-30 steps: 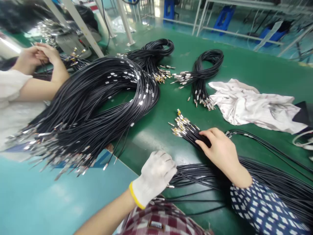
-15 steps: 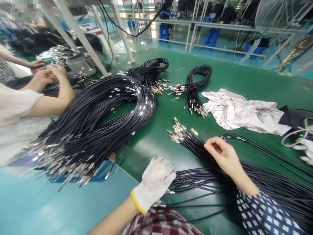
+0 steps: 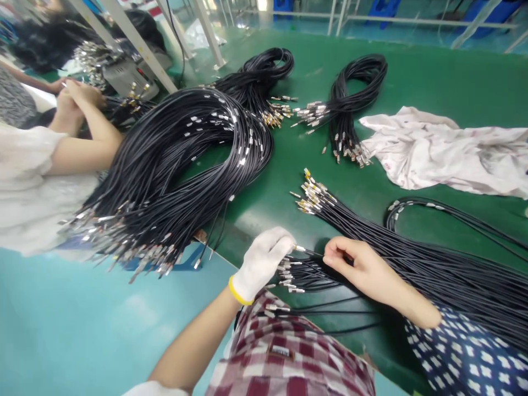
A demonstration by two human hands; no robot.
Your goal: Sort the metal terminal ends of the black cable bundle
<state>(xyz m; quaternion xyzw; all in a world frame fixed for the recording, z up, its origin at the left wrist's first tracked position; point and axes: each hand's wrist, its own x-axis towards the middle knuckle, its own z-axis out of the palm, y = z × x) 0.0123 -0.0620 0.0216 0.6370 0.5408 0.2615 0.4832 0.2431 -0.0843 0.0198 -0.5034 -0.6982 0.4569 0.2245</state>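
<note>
One thin black cable [image 3: 315, 253] is now pinched at its metal tip by the gloved left hand [image 3: 264, 263] and further along by the bare right hand [image 3: 358, 268], which was earlier lifted over the cable bundle [image 3: 412, 258]. Both hands have been drawn closer together above the green table [image 3: 264, 209]. The cable is held just above the loose connector ends [image 3: 289, 275].

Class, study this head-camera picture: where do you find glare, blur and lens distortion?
Head view: overhead light glares off the green table beside the gloved left hand; the big cable bundle and its metal tips blur toward the left edge; wide-angle distortion bends the table's far edge; the bare right hand on a thin cable is sharp.
</note>
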